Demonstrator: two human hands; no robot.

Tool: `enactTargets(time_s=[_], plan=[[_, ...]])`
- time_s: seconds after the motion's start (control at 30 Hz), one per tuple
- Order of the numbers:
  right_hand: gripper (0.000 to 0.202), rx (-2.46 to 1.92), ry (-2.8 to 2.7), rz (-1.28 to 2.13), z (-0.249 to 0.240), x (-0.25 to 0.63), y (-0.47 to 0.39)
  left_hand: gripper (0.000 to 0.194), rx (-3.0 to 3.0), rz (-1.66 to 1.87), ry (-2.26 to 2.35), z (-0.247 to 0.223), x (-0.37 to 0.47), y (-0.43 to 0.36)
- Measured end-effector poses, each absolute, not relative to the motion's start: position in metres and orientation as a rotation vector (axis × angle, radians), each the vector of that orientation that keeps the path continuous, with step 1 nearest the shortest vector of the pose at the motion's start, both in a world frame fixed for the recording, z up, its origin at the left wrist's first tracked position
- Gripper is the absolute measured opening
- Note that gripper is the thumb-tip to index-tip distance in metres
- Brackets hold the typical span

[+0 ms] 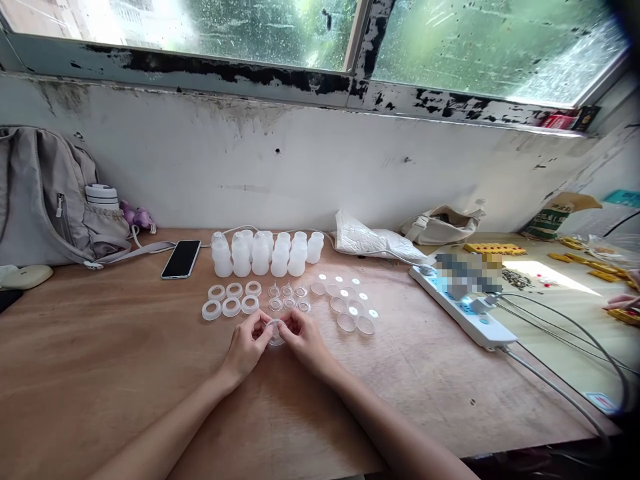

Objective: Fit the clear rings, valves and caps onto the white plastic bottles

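Both hands meet over the wooden table, pinching a small clear round part [275, 333] between thumbs and fingers. My left hand [249, 343] grips its left side and my right hand [302, 339] its right side. Just beyond my left hand lie several white rings [231, 307] in two rows. Several clear nipple-shaped pieces [289, 303] rest beyond the fingers. To the right are several clear round caps [346, 323] and small white discs [353, 311]. Several frosted white bottles [261, 257] stand upright behind these parts.
A phone [181, 259] lies left of the bottles, near a grey backpack [47, 193]. On the right, a white power strip [463, 307] trails cables; a pouch [443, 225] sits behind it. Another person's hand [623, 301] shows at the right edge beside yellow parts.
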State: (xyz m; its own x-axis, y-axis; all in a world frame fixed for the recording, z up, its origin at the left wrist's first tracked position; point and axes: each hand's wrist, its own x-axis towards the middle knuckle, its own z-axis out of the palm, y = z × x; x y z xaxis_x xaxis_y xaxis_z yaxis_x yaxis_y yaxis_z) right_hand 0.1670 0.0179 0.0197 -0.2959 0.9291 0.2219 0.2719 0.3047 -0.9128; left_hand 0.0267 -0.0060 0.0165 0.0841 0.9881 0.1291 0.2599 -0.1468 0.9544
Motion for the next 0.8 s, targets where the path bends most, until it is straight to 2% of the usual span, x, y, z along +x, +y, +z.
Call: enactTargets(time_s=[0.4,0.63,0.8], plan=[[0.015,-1.065,-1.845,0.866,0.011,0.168,0.019,0.014,1.764,1.048,1.435,0.022,0.025,-0.009],[0.006,-1.113,-1.805,0.769,0.01,0.168,0.023,0.024,1.571,1.081,1.304,0.017,0.028,-0.006],[0.007,-1.152,-1.798,0.71,0.005,0.166,0.024,0.018,1.522,1.117,1.316,0.008,0.029,-0.002]])
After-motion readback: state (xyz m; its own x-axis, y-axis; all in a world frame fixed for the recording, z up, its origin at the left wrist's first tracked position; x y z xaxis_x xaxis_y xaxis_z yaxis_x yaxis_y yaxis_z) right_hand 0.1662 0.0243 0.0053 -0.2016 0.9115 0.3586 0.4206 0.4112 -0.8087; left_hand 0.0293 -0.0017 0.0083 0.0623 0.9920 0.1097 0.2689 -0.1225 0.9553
